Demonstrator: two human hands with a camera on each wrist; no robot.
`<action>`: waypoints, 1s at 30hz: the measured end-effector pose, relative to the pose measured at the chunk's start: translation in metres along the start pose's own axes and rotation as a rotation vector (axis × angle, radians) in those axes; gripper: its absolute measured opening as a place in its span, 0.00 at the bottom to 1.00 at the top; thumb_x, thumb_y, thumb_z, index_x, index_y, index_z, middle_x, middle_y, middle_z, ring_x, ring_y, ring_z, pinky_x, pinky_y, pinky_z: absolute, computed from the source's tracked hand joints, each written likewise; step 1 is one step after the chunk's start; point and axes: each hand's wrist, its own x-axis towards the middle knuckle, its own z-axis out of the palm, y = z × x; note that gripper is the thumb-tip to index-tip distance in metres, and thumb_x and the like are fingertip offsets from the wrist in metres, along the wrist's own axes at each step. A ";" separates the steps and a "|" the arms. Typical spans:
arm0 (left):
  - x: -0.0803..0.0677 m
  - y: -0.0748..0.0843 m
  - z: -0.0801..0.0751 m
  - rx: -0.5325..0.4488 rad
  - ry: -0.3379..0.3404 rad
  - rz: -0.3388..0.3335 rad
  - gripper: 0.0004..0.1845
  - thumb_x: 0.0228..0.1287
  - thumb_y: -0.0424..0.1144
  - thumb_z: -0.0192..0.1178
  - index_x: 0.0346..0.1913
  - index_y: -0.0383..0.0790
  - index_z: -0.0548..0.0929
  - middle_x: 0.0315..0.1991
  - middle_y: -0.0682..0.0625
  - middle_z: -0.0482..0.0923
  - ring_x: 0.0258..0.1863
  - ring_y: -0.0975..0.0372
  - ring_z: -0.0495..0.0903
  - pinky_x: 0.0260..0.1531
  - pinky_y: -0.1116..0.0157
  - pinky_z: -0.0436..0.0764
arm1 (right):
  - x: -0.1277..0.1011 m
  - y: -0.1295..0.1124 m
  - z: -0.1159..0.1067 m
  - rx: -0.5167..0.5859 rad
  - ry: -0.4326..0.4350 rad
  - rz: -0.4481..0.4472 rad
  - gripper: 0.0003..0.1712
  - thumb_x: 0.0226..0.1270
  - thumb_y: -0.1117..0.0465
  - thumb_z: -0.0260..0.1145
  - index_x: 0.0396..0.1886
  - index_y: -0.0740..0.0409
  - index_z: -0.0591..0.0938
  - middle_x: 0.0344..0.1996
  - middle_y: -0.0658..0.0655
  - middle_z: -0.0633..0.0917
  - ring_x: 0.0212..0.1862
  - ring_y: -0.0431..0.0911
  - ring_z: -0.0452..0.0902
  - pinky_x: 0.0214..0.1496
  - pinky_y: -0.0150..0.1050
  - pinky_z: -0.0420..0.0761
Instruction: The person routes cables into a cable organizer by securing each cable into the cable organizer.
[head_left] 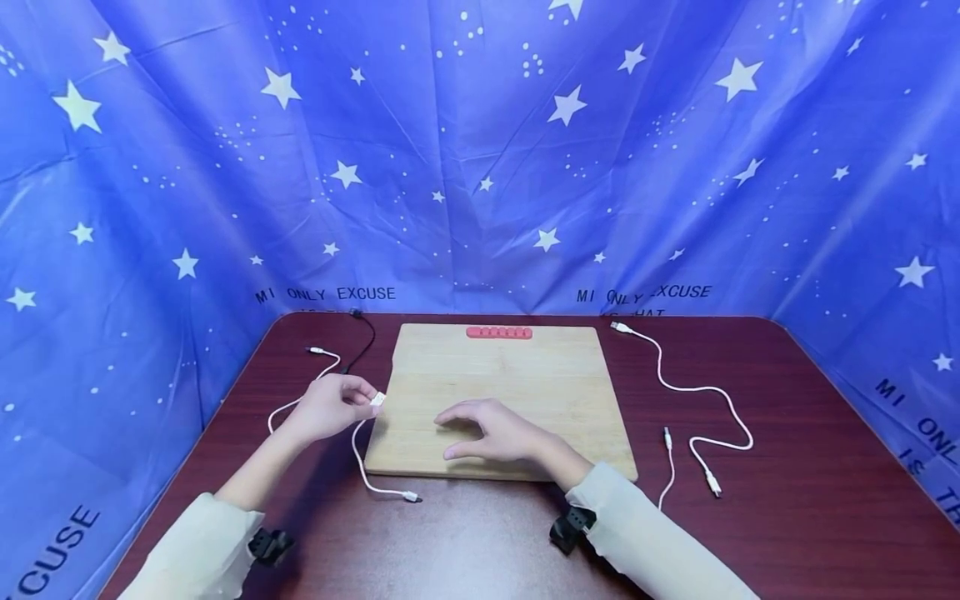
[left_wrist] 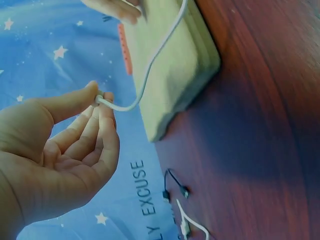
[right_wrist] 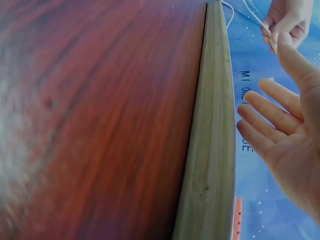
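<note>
My left hand [head_left: 330, 407] pinches one end of a white cable [head_left: 358, 461] between thumb and fingertips, near the left edge of a wooden board [head_left: 517, 383]. A white plug end [head_left: 378, 400] sticks out past the fingers, and the cable hangs down to its other end on the table by the board's front edge. In the left wrist view, the cable [left_wrist: 148, 75] curves away from the pinch. Over the board, my right hand [head_left: 498, 429] has thumb and fingers spread, holding nothing. A red strip with small notches [head_left: 498, 332] lies along the board's far edge.
On the table's right lie a long white cable [head_left: 693, 389] and a shorter white cable [head_left: 670, 467]. A black cable [head_left: 371, 337] and another white cable [head_left: 281, 408] lie at the left. A blue star-patterned curtain [head_left: 480, 125] hangs behind the table.
</note>
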 end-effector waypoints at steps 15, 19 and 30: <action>0.017 0.036 0.012 -0.060 -0.033 -0.006 0.08 0.52 0.37 0.69 0.34 0.38 0.86 0.27 0.49 0.86 0.29 0.68 0.79 0.31 0.70 0.75 | 0.003 -0.004 0.006 0.089 -0.004 -0.001 0.28 0.59 0.51 0.71 0.57 0.59 0.79 0.55 0.55 0.84 0.59 0.45 0.79 0.66 0.34 0.76; 0.021 0.043 0.014 -0.066 -0.029 0.025 0.08 0.53 0.36 0.69 0.35 0.38 0.86 0.27 0.48 0.86 0.29 0.67 0.79 0.32 0.70 0.75 | 0.003 -0.004 0.008 0.105 -0.005 -0.006 0.28 0.60 0.52 0.70 0.57 0.60 0.79 0.54 0.55 0.84 0.59 0.45 0.79 0.67 0.34 0.76; 0.026 0.055 0.021 -0.100 -0.041 0.061 0.08 0.53 0.37 0.69 0.35 0.37 0.86 0.29 0.46 0.87 0.31 0.67 0.81 0.33 0.69 0.77 | 0.004 -0.008 0.016 0.286 -0.034 -0.007 0.25 0.61 0.58 0.70 0.56 0.63 0.79 0.53 0.59 0.85 0.59 0.48 0.79 0.67 0.32 0.75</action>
